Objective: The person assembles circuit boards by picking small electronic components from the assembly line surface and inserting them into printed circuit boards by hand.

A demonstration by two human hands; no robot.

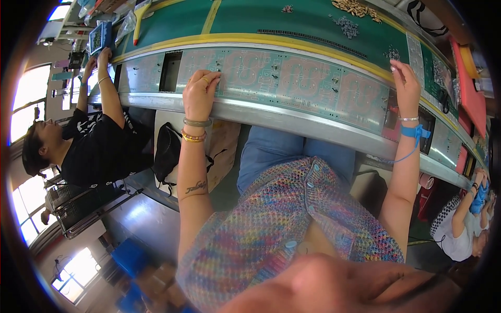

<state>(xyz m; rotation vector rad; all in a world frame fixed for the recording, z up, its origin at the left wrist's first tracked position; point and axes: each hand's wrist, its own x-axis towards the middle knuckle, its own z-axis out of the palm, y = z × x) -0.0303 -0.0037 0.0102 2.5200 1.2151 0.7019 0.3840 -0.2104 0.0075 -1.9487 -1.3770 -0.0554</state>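
Observation:
My left hand point(200, 95) is over a green printed circuit board point(245, 73) in the long metal rail point(292, 116). Its thumb and fingers are pinched at the board's surface; anything between them is too small to make out. Farther right, my right hand point(407, 87) reaches across the rail to a small pile of silvery leaded components point(391, 53). Its thumb and index fingertips come together by the pile, and what they hold cannot be made out. A blue wrist strap point(415, 131) with a coiled cord is on my right wrist. Small parts stand on the boards.
Beyond the rail, a green mat point(235, 21) bears a black component strip point(313, 41), grey parts point(346, 27) and tan parts point(357, 9). At left, a co-worker point(88, 141) reaches to a blue tray point(100, 37), near a yellow-handled brush point(140, 18). Another person point(456, 229) works at right.

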